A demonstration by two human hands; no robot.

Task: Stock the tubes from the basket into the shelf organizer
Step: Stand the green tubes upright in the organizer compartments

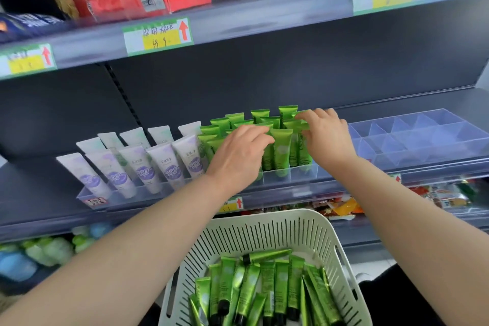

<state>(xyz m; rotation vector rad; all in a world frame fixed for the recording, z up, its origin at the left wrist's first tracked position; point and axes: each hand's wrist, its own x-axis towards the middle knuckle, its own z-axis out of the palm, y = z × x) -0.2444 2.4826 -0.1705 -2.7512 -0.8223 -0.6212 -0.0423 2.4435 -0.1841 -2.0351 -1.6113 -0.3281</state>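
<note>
Green tubes (281,149) stand packed cap-down in the clear organizer (304,173) on the middle shelf (39,182). Both hands are at their flat tops, so the step looks like seating or straightening one in its cell. The right hand (329,137) seems to pinch a tube's crimped end between thumb and fingers. The left hand (238,153) has bent fingers over the neighbouring tops, though I cannot tell whether it grips anything. Plenty of loose tubes (267,288) lie in the white basket (264,230) near the person, so the next move calls for letting go, reaching down for another and finding a free cell. The rows are crowded, and a nudge could tip neighbours. Lilac tubes (169,167) lean just left; a clear divided tray (423,137) sits to the right.
</note>
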